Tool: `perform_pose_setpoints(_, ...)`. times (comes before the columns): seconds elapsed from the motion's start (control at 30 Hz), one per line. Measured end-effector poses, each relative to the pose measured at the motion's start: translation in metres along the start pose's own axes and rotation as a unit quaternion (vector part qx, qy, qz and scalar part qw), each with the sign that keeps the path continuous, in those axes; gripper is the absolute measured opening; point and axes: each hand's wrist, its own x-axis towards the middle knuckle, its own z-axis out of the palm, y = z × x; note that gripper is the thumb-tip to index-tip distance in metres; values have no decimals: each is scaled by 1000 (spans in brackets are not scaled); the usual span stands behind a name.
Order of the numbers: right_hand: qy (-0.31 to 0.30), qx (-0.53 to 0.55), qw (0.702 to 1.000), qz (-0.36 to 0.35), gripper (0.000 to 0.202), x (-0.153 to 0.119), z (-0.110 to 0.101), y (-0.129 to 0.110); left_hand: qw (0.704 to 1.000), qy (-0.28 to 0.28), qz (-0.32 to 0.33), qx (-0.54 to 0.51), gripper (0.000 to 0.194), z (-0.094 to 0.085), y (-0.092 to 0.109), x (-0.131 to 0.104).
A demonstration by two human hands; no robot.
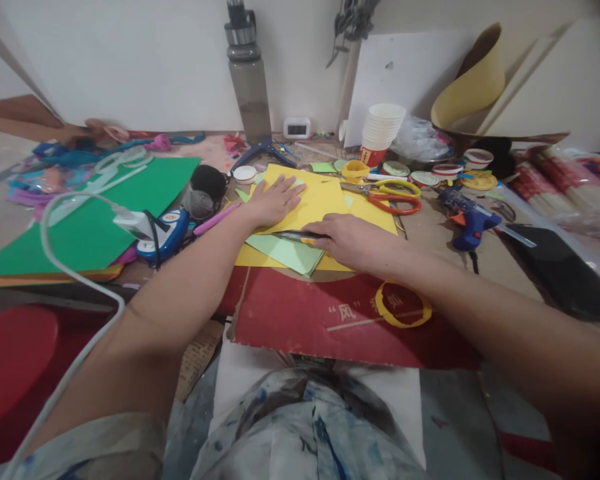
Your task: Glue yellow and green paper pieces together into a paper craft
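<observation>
My left hand (279, 201) lies flat with its fingers spread on a sheet of yellow paper (323, 193). Along that sheet's near edge, my right hand (347, 239) is closed around a slim dark tool (295, 235); the fingers cover part of it, so I cannot tell its kind. Under the sheet, pale green paper (293, 252) sticks out towards me, with more yellow paper below. Scissors with red and yellow handles (393, 197) lie just beyond my right hand. A yellow paper ring (404, 325) rests on the red cardboard (300, 310) beneath my right forearm.
Green sheets (155, 193) and a power strip (165, 233) with a white cable lie at left. A blue glue gun (470, 220) and a black phone-like slab (565, 267) are at right. Behind stand a water bottle (250, 87), paper cups (383, 127) and a small clock (297, 127).
</observation>
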Motion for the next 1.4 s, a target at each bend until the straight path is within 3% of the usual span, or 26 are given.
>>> perform_pose_setpoints(0.97,-12,26,998,50,35,-4,3,-11,1000,3,-11,-4,59,1,0,3)
perform_pose_setpoints(1.4,-3,40,998,39,36,-8,2,-8,999,18,-33,-19,58,4,1,6)
